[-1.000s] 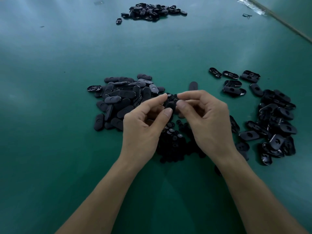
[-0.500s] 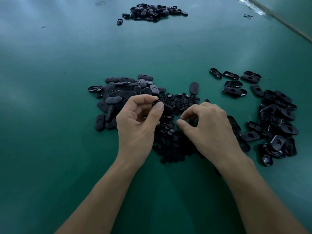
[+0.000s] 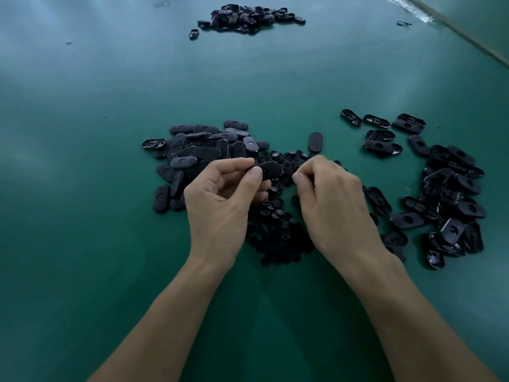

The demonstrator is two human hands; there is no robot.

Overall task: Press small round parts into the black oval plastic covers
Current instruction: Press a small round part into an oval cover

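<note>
Green table mat [image 3: 82, 257] is lying bare nearest the camera, with two bare forearms reaching forward across it. The left hand [image 3: 220, 205] is pinching one black oval plastic cover [image 3: 268, 170] by its end between thumb and forefinger, holding it flat-side up just above the table, the other fingers curling beneath. The right hand [image 3: 333, 205] is hovering just beside that cover with its fingers curled inward and thumb tip meeting them; the fingertips are blurred, so whether it is gripping anything cannot be told. Below and between both hands a heap of small black round parts [image 3: 278, 235] is lying on the mat. A pile of matte oval covers [image 3: 198, 155] is sitting just left of the hands, and a looser pile of glossy oval covers [image 3: 451, 199] is spreading out to the right, many lying hollow-side up. A single oval cover [image 3: 316, 141] is lying just beyond the round parts. Open mat is stretching away to a far pile of black covers [image 3: 248, 16], and the table edge [image 3: 468, 37] is running diagonally across the upper right corner.
</note>
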